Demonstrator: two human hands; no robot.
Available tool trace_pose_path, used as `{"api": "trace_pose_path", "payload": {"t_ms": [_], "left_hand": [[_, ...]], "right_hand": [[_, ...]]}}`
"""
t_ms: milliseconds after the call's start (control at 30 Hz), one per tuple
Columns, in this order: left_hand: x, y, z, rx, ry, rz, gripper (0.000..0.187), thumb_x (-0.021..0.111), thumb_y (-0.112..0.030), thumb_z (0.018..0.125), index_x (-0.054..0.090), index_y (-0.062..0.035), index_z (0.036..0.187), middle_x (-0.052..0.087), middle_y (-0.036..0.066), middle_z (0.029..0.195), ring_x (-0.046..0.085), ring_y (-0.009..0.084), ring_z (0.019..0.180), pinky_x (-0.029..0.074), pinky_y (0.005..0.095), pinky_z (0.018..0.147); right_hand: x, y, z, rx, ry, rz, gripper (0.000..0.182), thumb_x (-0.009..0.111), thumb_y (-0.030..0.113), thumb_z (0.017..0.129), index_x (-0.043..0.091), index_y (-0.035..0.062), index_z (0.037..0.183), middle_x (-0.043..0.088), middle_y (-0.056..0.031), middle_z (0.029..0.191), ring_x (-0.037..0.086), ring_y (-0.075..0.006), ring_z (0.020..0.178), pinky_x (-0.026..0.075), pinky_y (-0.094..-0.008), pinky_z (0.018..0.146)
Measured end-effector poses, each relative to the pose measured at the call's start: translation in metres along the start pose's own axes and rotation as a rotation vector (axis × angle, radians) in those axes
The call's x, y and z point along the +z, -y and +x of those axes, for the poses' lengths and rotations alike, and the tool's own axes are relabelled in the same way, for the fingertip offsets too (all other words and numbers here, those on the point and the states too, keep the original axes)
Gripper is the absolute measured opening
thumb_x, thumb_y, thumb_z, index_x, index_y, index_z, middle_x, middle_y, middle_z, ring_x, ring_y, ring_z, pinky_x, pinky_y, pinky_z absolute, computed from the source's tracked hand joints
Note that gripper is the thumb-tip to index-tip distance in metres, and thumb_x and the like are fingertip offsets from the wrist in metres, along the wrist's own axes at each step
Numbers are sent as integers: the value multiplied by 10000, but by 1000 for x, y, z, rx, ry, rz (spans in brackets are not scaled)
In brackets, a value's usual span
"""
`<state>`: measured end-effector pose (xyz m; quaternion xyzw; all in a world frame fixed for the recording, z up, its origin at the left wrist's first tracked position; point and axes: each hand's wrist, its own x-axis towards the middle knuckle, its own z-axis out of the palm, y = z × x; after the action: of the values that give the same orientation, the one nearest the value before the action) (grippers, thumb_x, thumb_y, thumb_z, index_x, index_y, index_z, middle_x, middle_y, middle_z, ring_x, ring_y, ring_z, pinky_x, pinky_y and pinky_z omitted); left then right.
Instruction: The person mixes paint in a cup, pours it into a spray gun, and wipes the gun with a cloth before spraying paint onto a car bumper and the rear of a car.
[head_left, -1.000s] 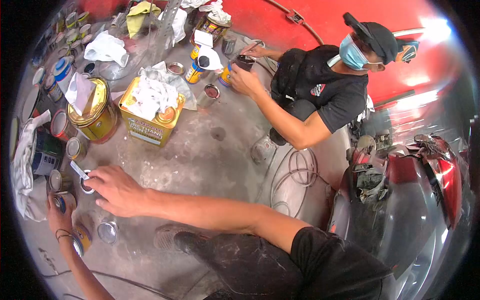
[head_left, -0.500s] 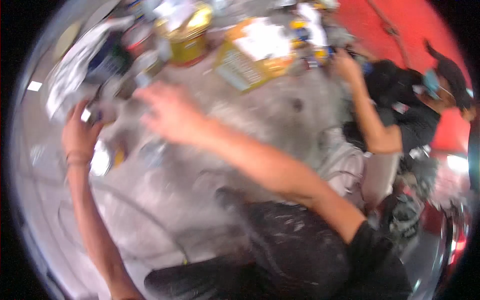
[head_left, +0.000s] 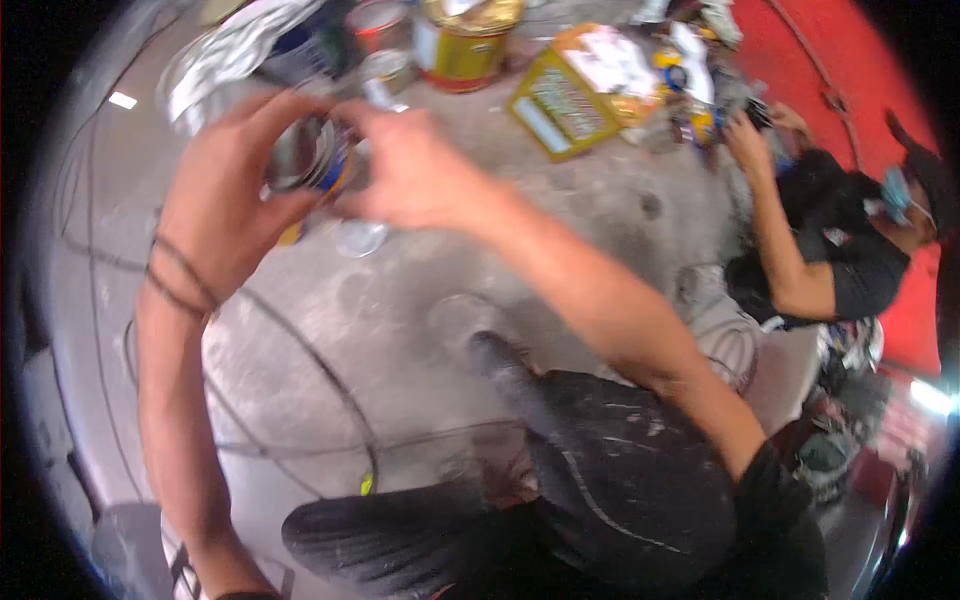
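Observation:
My left hand (head_left: 225,185) is wrapped around a small metal can (head_left: 325,165) with a blue label and a silvery rim, held above the floor. My right hand (head_left: 420,170) reaches in from the other side, its blurred fingers curled against the can's upper side. Both hands partly hide the can, and its contents do not show. Below it on the concrete floor lies a clear round plastic piece (head_left: 362,238). Just beyond the hands stands a small open tin (head_left: 387,70).
A large yellow tin (head_left: 460,50) and a yellow-edged rectangular can (head_left: 560,110) stand ahead. A cable (head_left: 320,360) crosses the floor on the left. At the right, a co-worker in dark clothes (head_left: 830,235) sits handling a dark object. A red surface (head_left: 810,60) lies behind.
My left hand has moved right and up with the can, and my right hand has closed in on it. The view has shifted, and the co-worker's hands have come together around something dark.

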<state>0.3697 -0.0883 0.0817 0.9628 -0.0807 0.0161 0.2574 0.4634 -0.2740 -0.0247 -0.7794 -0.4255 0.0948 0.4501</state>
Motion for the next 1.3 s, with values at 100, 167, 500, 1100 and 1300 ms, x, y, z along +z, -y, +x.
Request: {"api": "trace_pose_path", "payload": {"t_ms": [100, 167, 500, 1100, 1300], "left_hand": [[16, -22, -6, 16, -16, 46, 698, 863, 44, 634, 656, -71, 1290, 662, 152, 1338, 670, 398, 1213, 540, 433, 1028], [23, -31, -8, 2, 2, 43, 711, 871, 49, 622, 650, -68, 1288, 653, 148, 1348, 665, 401, 1213, 544, 436, 1028], [46, -48, -10, 6, -203, -110, 773, 861, 82, 621, 636, -63, 1346, 639, 116, 1416, 659, 311, 1288, 535, 394, 1072], [146, -64, -236, -805, -327, -826, 744, 882, -32, 798, 588, -53, 1480, 653, 137, 1434, 696, 257, 1201, 590, 387, 976], [148, -74, -243, -669, -181, -542, 756, 927, -110, 741, 628, -76, 1435, 663, 170, 1384, 668, 339, 1252, 561, 437, 1045]], "right_hand": [[5, -5, -22, -39, -81, 53, 883, 967, 311, 603, 630, 12, 1362, 737, -211, 1211, 734, -371, 1096, 585, -447, 965], [6, -8, -33, -38, -84, 109, 848, 968, 355, 589, 654, 43, 1312, 735, -191, 1199, 715, -378, 1114, 563, -493, 953], [-16, -4, -53, 40, -183, 136, 852, 954, 315, 593, 651, 20, 1333, 716, -207, 1188, 725, -361, 1062, 587, -437, 942], [-14, -31, -76, 201, -9, 50, 735, 923, 254, 719, 623, 39, 1355, 726, -155, 1278, 691, -289, 1214, 531, -407, 1046], [18, -40, -75, 174, 114, -186, 749, 881, 332, 728, 614, 87, 1384, 700, -158, 1323, 668, -364, 1231, 534, -446, 1037]]}}
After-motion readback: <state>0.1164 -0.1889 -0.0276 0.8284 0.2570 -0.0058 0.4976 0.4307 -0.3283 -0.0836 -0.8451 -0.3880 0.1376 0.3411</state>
